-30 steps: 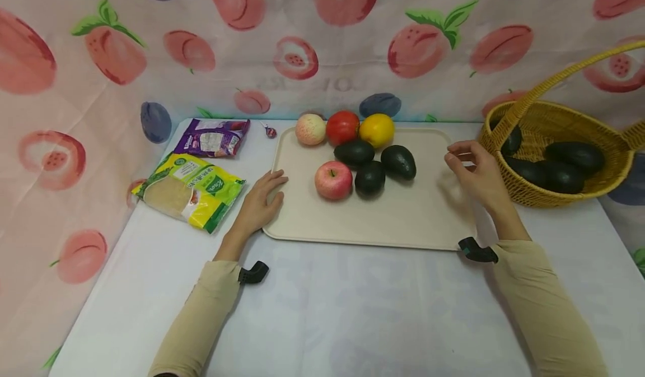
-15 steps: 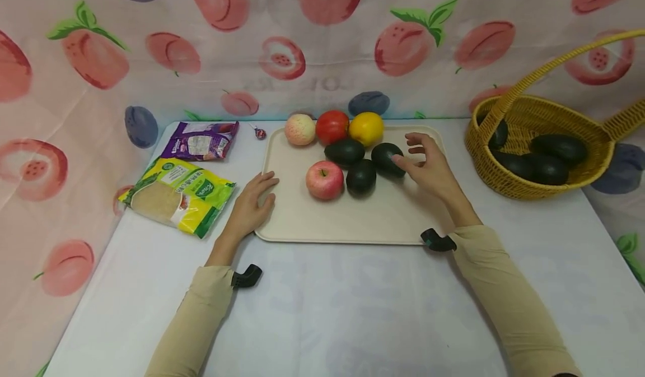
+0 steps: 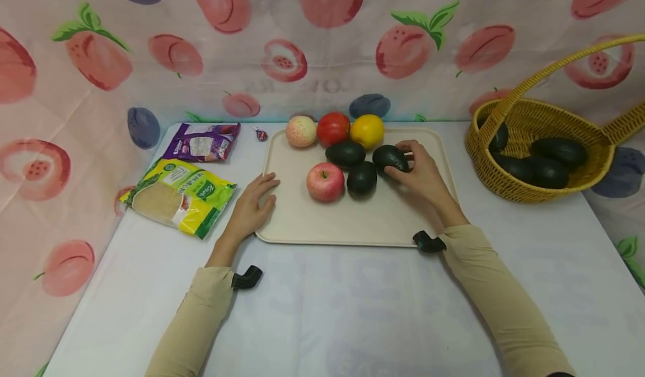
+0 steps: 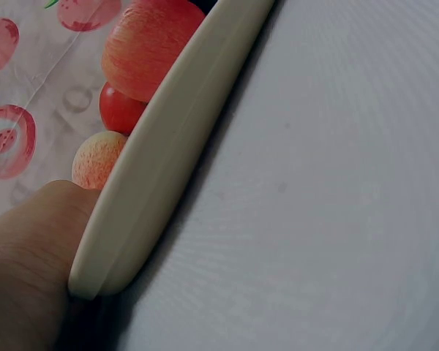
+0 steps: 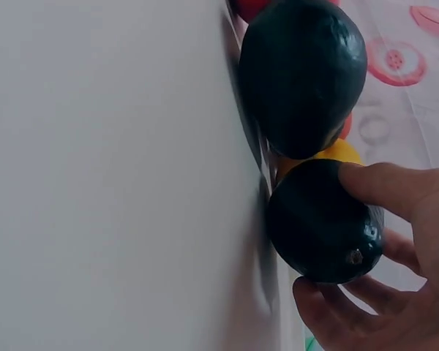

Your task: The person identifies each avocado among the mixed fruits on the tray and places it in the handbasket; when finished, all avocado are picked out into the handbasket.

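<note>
Avocado point(image 3: 390, 158) in the grasp of the right hand point(image 3: 427, 178)

Dark and glossy, the avocado is at the right part of a beige tray point(image 3: 322, 226); whether it touches the surface I cannot tell. The right hand holds it with the thumb on the near side and fingers round the far side. The left hand point(image 3: 253, 204) is unclenched, its loose fingers resting at the tray's left rim.

A second avocado point(image 3: 345, 153) lies just left of the held one, with a third avocado point(image 3: 361, 180) nearer the person. Beside that stands a pinkish-red apple point(image 3: 325, 182). Along the far edge, a speckled peach point(image 3: 301, 131), a shiny red fruit point(image 3: 333, 129) and a lemon point(image 3: 367, 131) form a row.

On the right, a yellow wicker basket point(image 3: 504, 186) contains more avocados point(image 3: 559, 148). Left of the tray are a yellow-green Knorr bag point(image 3: 176, 196), a purple packet point(image 3: 204, 142) and a small lollipop point(image 3: 261, 135). Fruit-printed cloth point(image 3: 428, 1) hangs behind the white-covered table point(image 3: 322, 310).
</note>
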A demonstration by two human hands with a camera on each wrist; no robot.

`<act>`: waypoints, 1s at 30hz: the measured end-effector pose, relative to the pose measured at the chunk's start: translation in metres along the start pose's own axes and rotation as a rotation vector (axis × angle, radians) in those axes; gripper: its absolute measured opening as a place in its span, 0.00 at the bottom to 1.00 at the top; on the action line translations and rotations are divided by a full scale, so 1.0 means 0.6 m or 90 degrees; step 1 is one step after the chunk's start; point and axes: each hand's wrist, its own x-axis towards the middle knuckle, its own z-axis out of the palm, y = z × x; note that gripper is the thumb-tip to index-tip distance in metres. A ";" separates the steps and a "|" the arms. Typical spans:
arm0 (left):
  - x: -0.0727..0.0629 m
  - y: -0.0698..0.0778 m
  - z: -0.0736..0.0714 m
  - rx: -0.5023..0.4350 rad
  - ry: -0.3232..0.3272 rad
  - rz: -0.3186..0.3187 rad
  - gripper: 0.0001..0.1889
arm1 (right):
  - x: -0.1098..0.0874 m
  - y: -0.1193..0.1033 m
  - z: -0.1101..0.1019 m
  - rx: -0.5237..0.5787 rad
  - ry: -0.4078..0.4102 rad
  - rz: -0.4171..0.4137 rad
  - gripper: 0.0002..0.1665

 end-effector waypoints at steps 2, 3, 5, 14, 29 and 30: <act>-0.001 -0.001 0.001 0.000 -0.003 -0.004 0.19 | -0.001 0.002 -0.001 0.006 0.002 -0.004 0.36; -0.001 -0.001 0.001 0.000 -0.005 -0.005 0.19 | -0.002 0.003 -0.002 0.008 0.003 -0.005 0.36; -0.002 -0.001 0.001 0.001 -0.008 -0.008 0.19 | -0.005 0.005 -0.006 0.017 0.005 -0.007 0.36; 0.000 -0.002 -0.002 0.011 -0.002 -0.001 0.19 | -0.025 0.001 -0.042 0.036 0.045 -0.028 0.35; 0.000 -0.002 -0.003 0.001 -0.014 -0.009 0.19 | -0.062 -0.010 -0.112 0.040 0.130 0.000 0.38; 0.000 -0.002 -0.003 0.001 -0.014 -0.011 0.19 | -0.064 -0.010 -0.117 0.036 0.137 0.002 0.38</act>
